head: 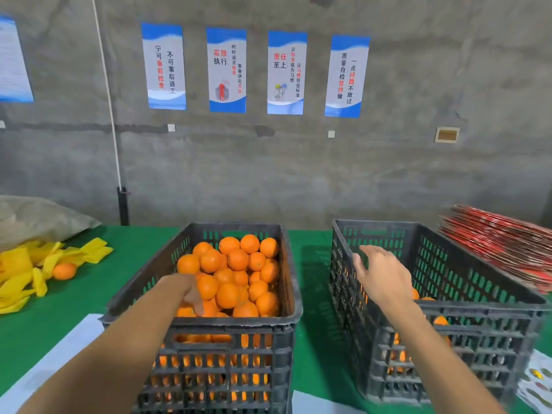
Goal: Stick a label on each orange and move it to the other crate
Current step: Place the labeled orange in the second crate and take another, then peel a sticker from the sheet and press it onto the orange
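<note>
Oranges [230, 276] fill the left crate [206, 321], heaped close to its rim; a few more show low in the right crate [442, 312], seen over the near rim and through the slots.

Wall [298, 174]: grey concrete, far side, four blue-and-white posters [255, 71] in a row, a fifth cut off at far left. White cord runs down the wall to a dark post.

Surface [313, 294]: green cover. Both crates are dark slotted plastic, side by side, a strip of green between them.

Far right: stack of red flat sheets [501, 246], just beside the right crate. Far left: grey sack [35, 219]; nearer, a heap of yellow wrappers [27, 270] with one loose orange [64, 271] lying among them.

White paper [53, 363] at near left, partly under the left forearm. Near right corner: sticker sheet [537, 383], blurred, round labels on it.

Left hand [191, 294]: reaches down into the left crate, fingers among the oranges at the near-left part of the heap. Fingertips hidden by fruit; cannot tell whether the grip has hold of one.

Right hand [383, 276]: above the right crate near its left wall, palm down, fingers spread and relaxed, grip wide, holding nothing.
</note>
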Demonstrator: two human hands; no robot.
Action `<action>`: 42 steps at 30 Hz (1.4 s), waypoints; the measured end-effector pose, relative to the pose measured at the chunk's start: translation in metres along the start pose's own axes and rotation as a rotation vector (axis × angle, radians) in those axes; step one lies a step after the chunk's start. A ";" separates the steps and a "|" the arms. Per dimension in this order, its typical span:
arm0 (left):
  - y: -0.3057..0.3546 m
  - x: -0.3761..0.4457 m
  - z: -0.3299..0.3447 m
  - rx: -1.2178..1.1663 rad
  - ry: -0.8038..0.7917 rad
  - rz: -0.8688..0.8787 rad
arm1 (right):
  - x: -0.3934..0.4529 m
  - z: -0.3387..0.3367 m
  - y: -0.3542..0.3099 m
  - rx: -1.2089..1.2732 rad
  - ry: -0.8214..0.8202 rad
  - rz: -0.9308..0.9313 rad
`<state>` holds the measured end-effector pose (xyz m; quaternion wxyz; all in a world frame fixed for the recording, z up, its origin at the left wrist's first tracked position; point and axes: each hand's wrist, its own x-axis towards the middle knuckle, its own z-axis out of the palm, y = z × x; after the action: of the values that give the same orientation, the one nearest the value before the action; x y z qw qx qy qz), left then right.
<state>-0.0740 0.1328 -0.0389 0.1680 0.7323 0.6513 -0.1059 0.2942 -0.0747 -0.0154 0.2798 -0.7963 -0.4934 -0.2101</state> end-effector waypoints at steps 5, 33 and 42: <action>0.012 -0.012 0.001 0.006 0.054 -0.010 | -0.005 0.006 -0.017 -0.038 0.008 -0.204; 0.140 -0.207 0.313 -1.200 0.224 0.559 | -0.308 0.035 0.049 0.406 -0.533 -0.072; 0.135 -0.198 0.345 -1.356 0.210 0.476 | -0.336 0.048 0.066 0.438 -0.557 0.016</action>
<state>0.0555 -0.1948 -0.2681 0.5400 0.5955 0.4095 0.4314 0.2137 -0.2919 -0.2725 0.3005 -0.7478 -0.5780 0.1280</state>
